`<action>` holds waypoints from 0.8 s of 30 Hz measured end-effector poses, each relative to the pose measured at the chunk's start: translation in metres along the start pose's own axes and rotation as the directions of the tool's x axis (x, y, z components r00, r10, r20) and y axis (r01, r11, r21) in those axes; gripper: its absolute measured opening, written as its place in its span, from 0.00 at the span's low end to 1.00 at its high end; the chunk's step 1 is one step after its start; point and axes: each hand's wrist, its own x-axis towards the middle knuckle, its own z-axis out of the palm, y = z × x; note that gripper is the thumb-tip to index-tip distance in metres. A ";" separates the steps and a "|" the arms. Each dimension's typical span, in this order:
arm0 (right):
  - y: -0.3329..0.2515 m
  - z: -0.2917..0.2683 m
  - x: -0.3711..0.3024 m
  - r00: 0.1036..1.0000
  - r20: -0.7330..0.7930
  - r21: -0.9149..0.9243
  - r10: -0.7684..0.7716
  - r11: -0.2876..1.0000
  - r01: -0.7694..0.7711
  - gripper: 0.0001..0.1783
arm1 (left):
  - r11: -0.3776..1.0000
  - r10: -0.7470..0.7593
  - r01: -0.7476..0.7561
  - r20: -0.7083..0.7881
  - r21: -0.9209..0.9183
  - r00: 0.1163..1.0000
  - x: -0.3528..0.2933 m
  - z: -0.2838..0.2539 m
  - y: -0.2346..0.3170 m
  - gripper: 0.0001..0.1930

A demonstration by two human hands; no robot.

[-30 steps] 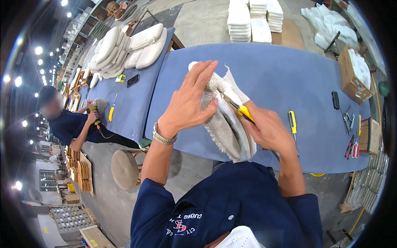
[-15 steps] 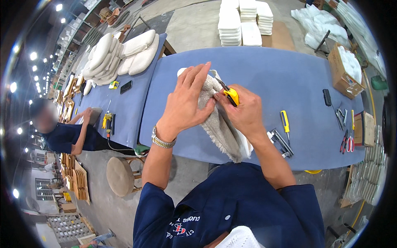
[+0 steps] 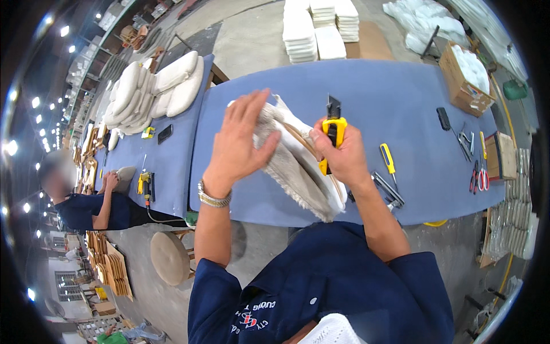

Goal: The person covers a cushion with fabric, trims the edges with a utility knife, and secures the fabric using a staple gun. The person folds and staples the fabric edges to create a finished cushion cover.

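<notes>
The left hand [image 3: 238,140] lies spread against the cushion [image 3: 289,175], tilted at the table's [image 3: 401,86] near side. The right hand [image 3: 346,157] clenches the cutter [image 3: 334,129], blade up; its forearm [image 3: 381,223] partly hides the stapler [image 3: 388,190] near 1 screwdriver [image 3: 388,159].

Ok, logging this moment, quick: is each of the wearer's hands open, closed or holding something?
Left hand: open, fingers extended, thumb over the grey fabric-covered piece.
Right hand: closed around the yellow-and-black utility knife, blade out.
</notes>
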 end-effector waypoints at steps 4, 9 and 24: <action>0.013 -0.074 -0.016 0.996 -0.029 -0.032 0.084 0.996 -0.084 0.12 | 0.963 -0.105 0.103 0.005 -0.251 0.994 0.002 0.019 -0.023 0.36; 0.067 -0.192 -0.109 0.894 -0.221 -0.417 0.389 0.791 -0.448 0.12 | 0.927 -0.212 0.193 -0.024 -0.321 0.977 -0.031 0.001 -0.080 0.30; 0.094 -0.470 -0.350 0.012 -0.999 0.014 0.041 0.584 -0.811 0.10 | 0.899 -0.292 0.280 0.017 -0.337 0.956 -0.020 0.000 -0.108 0.23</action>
